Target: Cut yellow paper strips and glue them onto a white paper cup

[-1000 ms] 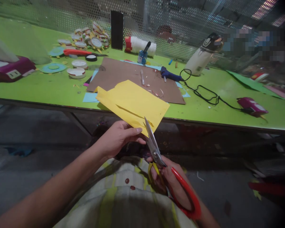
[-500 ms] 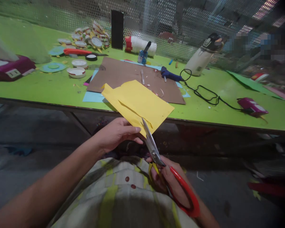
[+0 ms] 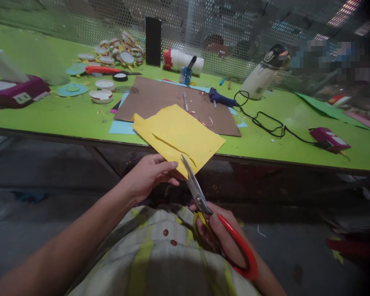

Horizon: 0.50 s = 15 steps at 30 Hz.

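Note:
A yellow sheet of paper (image 3: pixel 181 131) is held out over the near edge of the green table (image 3: pixel 265 139). My left hand (image 3: pixel 148 176) pinches its near corner between thumb and fingers. My right hand (image 3: pixel 225 236) grips red and yellow handled scissors (image 3: pixel 203 203). Their steel blades point up and away, with the tips in the near edge of the yellow sheet. A wavy cut line runs across the sheet above the blades.
On the table lie a brown card sheet (image 3: pixel 169 98), a blue glue gun (image 3: pixel 220 98) with a black cord (image 3: pixel 265 121), a blue bottle (image 3: pixel 185 74), a white flask (image 3: pixel 260 76), several round paper discs (image 3: pixel 101 84), another pair of red scissors (image 3: pixel 105 70) and a magenta box (image 3: pixel 14 92).
The yellow sheet has shifted slightly right and turned a little in my left hand. The scissor blades have moved a bit left along its near edge.

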Each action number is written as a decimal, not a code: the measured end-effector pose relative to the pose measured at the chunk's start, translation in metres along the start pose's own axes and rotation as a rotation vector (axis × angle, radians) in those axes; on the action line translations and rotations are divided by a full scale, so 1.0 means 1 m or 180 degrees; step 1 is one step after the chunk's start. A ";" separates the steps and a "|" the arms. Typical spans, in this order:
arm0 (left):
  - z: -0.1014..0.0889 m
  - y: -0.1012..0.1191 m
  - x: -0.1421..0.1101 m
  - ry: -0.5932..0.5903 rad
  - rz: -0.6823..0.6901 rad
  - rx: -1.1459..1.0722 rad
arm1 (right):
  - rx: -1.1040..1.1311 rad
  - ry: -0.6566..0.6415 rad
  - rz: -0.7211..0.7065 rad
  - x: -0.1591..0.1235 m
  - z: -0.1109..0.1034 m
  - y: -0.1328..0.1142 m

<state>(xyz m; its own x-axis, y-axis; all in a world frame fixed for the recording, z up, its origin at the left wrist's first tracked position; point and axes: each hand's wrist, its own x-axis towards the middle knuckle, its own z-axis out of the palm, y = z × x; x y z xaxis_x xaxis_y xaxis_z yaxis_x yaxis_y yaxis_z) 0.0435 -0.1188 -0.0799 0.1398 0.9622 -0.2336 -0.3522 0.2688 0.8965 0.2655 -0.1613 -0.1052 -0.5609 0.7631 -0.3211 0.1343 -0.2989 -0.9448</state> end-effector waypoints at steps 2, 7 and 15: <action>0.004 -0.005 -0.004 0.0351 0.0092 -0.0139 | -0.0063 -0.0040 0.0024 0.002 0.001 0.000; 0.014 -0.013 -0.013 0.0952 0.0386 -0.0160 | -0.0079 -0.0056 0.0130 0.006 0.004 -0.002; 0.021 -0.015 -0.015 0.1016 0.0403 -0.0078 | -0.0055 0.0001 -0.0248 0.010 0.011 -0.003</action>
<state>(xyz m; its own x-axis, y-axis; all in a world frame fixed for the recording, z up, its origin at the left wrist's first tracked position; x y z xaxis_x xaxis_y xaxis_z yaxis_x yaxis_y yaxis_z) 0.0664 -0.1381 -0.0819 -0.2018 0.9519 -0.2305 -0.3708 0.1436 0.9176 0.2510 -0.1592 -0.1053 -0.5699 0.7839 -0.2465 0.1042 -0.2286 -0.9679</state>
